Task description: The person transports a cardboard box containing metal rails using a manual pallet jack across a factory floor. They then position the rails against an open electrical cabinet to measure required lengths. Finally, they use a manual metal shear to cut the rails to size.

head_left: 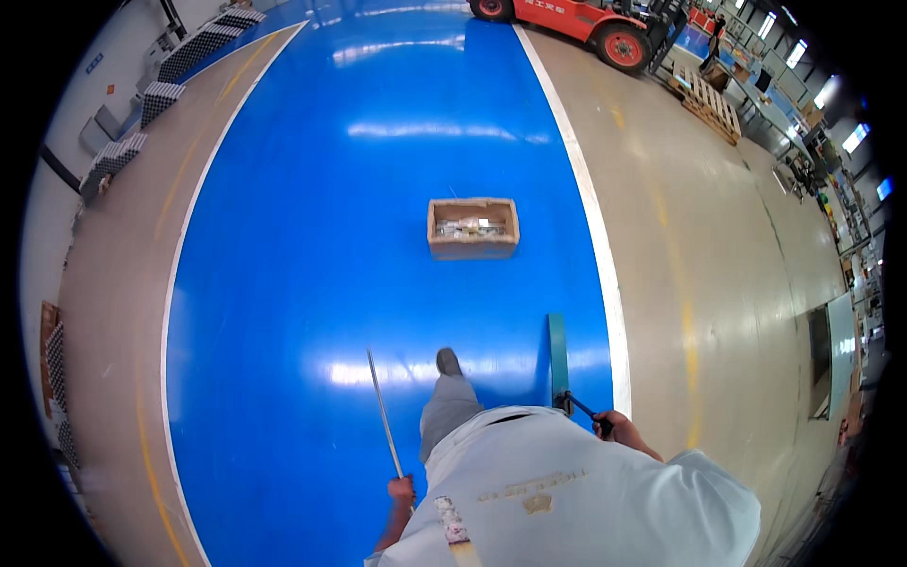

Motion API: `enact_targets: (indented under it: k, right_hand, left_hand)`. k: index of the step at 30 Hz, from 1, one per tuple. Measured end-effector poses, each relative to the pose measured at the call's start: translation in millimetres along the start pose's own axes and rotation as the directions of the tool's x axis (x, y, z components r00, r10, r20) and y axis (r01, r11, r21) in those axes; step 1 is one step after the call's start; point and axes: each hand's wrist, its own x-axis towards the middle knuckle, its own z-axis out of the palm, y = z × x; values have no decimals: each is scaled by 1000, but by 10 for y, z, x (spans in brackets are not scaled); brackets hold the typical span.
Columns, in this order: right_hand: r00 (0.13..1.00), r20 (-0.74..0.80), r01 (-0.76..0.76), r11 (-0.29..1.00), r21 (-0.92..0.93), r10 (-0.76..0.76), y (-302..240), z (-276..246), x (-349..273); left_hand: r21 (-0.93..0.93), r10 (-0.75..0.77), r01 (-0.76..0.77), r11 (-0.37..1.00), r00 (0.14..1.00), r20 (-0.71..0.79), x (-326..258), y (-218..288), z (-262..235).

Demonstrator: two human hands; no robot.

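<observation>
A person in a white shirt stood on a glossy blue floor lane. The left hand was closed around the near end of a thin metal rod, which slanted up and left over the floor. The right hand gripped the dark handle of a flat green-bladed tool resting on the floor. Farther ahead, well apart, sat an open cardboard box. A white line edged the lane on the right; wide blue floor lay around the box. A red forklift stood far off.

thin metal rod | slanted, in left fist; green-bladed tool | right fist, dark handle
</observation>
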Motion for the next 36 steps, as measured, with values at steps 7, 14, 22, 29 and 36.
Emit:
enact_targets:
  k: [7, 14, 22, 29, 36]
  right_hand:
    - [996, -23, -83, 995, 56, 84, -1134, 1086, 578]
    - [986, -82, -129, 973, 192, 147, -2461, 2304, 1364]
    - [990, -46, 135, 988, 75, -132, -4122, 4155, 1036]
    - [874, -31, 467, 857, -220, -485, -5254, 5446, 923]
    - [643, 38, 715, 582, -387, -765, -6104, 6414, 1003]
  left_hand:
    - [208, 212, -210, 955, 977, 13, 1654, 2804, -654]
    - [499, 592, -504, 705, 805, -23, 2750, 5465, -708]
    - [182, 275, -261, 948, 960, -51, 2614, 6924, 18]
    - [470, 160, -208, 858, 977, 140, 3932, 7515, 653]
    - [437, 157, -211, 875, 975, 157, 5268, 9793, 218]
